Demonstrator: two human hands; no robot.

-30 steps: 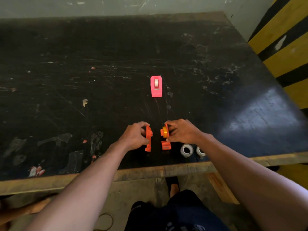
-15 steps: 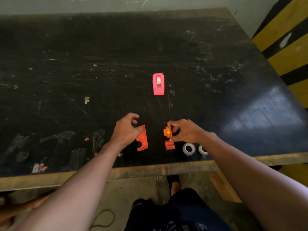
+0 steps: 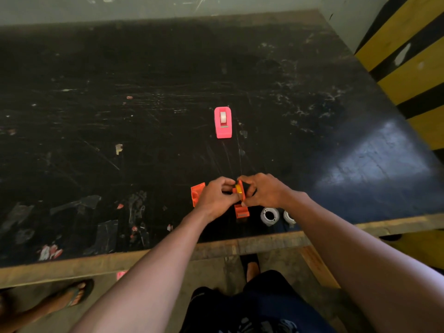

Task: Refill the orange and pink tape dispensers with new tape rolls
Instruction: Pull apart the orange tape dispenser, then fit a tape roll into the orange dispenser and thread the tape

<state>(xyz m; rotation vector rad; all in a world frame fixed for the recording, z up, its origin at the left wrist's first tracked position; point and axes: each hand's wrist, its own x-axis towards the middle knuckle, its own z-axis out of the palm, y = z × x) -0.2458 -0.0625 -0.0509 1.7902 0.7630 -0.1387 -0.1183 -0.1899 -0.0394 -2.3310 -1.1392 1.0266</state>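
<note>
The orange tape dispenser is apart in two pieces. Its side cover [image 3: 197,193] lies flat on the black table [image 3: 144,116], just left of my left hand [image 3: 216,197]. My right hand [image 3: 263,192] holds the dispenser body [image 3: 241,210] upright, thumb and fingers around the yellow hub [image 3: 238,189]. My left hand's fingers pinch at that same hub from the left. Two white tape rolls [image 3: 269,216] lie right of the body, the second roll [image 3: 289,217] partly hidden by my right forearm. The pink dispenser [image 3: 223,122] stands farther back with a roll in it.
Scraps of old tape [image 3: 105,231] litter the table's near left. The wooden front edge [image 3: 240,243] runs just below the rolls. A yellow and black striped wall [image 3: 413,68] stands at the right. Another person's sandalled foot [image 3: 77,294] is on the floor at lower left.
My left hand let go of the orange side cover, which now lies flat on the table, and moved right to join my right hand at the yellow hub.
</note>
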